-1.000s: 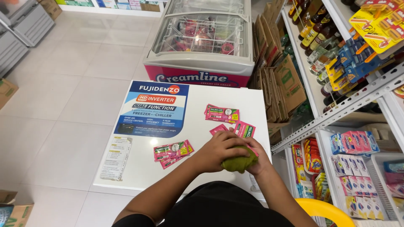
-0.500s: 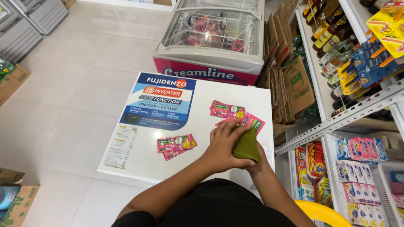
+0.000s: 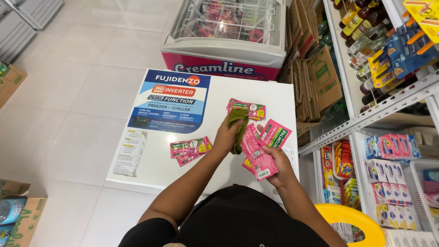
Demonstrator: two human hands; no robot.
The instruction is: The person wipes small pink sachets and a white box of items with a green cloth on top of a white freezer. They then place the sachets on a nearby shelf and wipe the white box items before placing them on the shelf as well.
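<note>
My left hand grips a green cloth and presses it against pink sachets over the white chest freezer lid. My right hand holds a strip of pink and green sachets, lifted and fanned above the lid. Another pair of pink sachets lies flat just beyond the cloth. A third bunch of pink sachets lies to the left of my left forearm.
A blue poster and a white label sheet cover the lid's left part. A glass-topped ice cream freezer stands behind. Flattened cartons and stocked shelves line the right. A yellow stool sits at lower right.
My right hand has picked the pink sachets up off the lid. My left hand has taken the green cloth and moved it up against them.
</note>
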